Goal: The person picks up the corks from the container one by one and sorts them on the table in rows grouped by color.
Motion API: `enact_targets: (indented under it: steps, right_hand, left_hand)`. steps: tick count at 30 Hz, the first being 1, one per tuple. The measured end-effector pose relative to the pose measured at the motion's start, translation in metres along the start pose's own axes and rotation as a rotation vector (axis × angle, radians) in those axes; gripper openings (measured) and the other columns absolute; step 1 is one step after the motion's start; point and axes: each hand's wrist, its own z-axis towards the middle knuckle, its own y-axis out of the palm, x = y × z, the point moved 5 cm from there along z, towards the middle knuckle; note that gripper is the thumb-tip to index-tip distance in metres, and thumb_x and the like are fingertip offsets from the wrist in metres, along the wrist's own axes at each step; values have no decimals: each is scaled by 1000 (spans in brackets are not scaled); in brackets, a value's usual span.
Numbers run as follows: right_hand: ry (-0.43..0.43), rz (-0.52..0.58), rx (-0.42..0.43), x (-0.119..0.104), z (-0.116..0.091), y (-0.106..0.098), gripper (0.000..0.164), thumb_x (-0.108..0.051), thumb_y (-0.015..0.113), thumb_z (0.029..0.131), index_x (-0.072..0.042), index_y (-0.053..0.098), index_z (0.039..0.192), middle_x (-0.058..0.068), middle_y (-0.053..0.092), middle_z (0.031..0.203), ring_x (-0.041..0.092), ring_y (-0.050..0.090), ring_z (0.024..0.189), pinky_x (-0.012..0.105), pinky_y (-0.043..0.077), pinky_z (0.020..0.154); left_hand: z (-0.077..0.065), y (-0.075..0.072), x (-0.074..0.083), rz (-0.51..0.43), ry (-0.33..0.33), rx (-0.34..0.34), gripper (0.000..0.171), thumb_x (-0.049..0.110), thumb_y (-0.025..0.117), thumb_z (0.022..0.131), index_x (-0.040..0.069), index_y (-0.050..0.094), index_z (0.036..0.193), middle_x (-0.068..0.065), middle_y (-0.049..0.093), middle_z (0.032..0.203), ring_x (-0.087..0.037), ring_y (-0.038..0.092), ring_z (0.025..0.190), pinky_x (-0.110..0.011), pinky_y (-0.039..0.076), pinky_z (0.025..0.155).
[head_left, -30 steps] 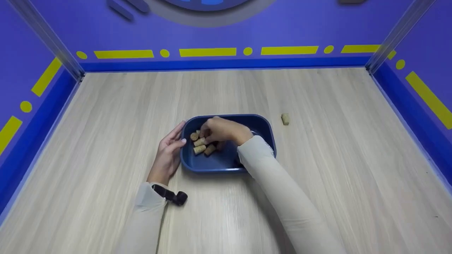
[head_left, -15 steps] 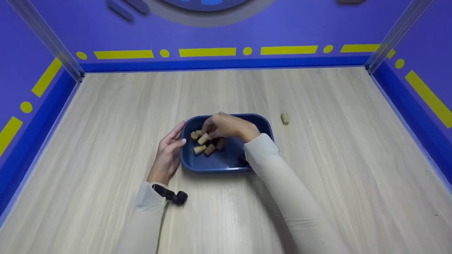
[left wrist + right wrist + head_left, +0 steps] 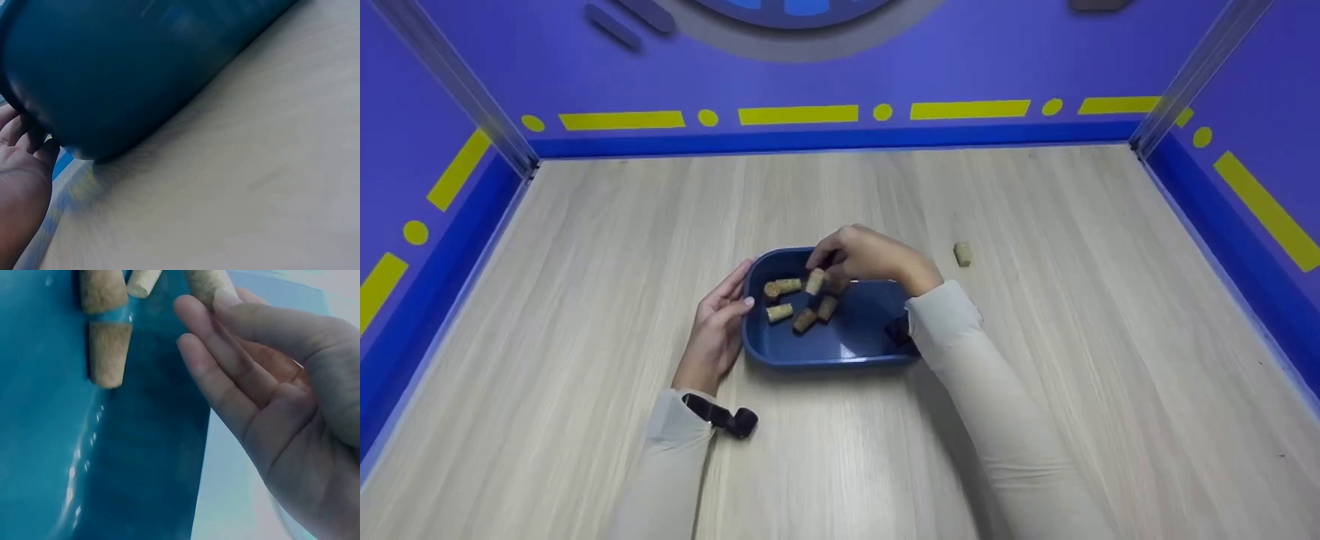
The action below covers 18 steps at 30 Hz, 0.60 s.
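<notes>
A dark blue rectangular container stands on the table with several corks inside. At its left end my left hand holds the wall, thumb at the rim and fingers along the outside. My right hand pinches a pale cork between thumb and fingertips, over the container's back edge. In the right wrist view, the held cork shows at the top and two brown corks, one of them a tapered cork, lie below left. Two light corks, including one pale cork, lie near the container's left end.
One lone cork lies on the wooden table, right of the container. Purple panels with yellow markings enclose the table at the back and sides. A black wrist camera is strapped to the left wrist.
My right hand has lifted the pale cork from among the others and moved it right and toward the back edge. The left hand has stayed at the container's left end.
</notes>
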Motion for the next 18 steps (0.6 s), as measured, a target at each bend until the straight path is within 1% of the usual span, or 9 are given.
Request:
enact_targets:
  steps: [4,10,14,18]
  right_hand:
    - [10,26,8,6,-8,-6,29,-3,69,84,-4,70,114,9,72,108,20,69,94,30,57,77]
    - [12,67,39,14,-20,-18,38,-11,77,80,-4,67,116,10,72,102,19,69,88,28,56,76]
    - [14,85,64,18,-29,-27,44,-13,79,78,-2,64,118,12,71,102,22,68,90,32,55,80]
    - [32,79,97,22,-38,-37,43,-11,78,79,-3,62,118,12,69,106,25,67,98,38,55,86]
  left_hand:
    - [0,0,-1,11,-5,5,64,-14,41,89,-6,23,149,-18,23,158,-25,23,147,-19,41,106]
    - [1,-1,-1,14,1,4,64,-14,41,89,-6,22,149,-19,22,158,-25,22,147,-20,38,108]
    - [0,-1,0,4,0,4,64,-15,41,89,-6,22,149,-19,22,158,-25,22,147,-21,37,109]
    - [1,0,-1,-5,0,4,64,-15,41,89,-6,22,149,-19,22,158,-25,22,147,-23,36,110]
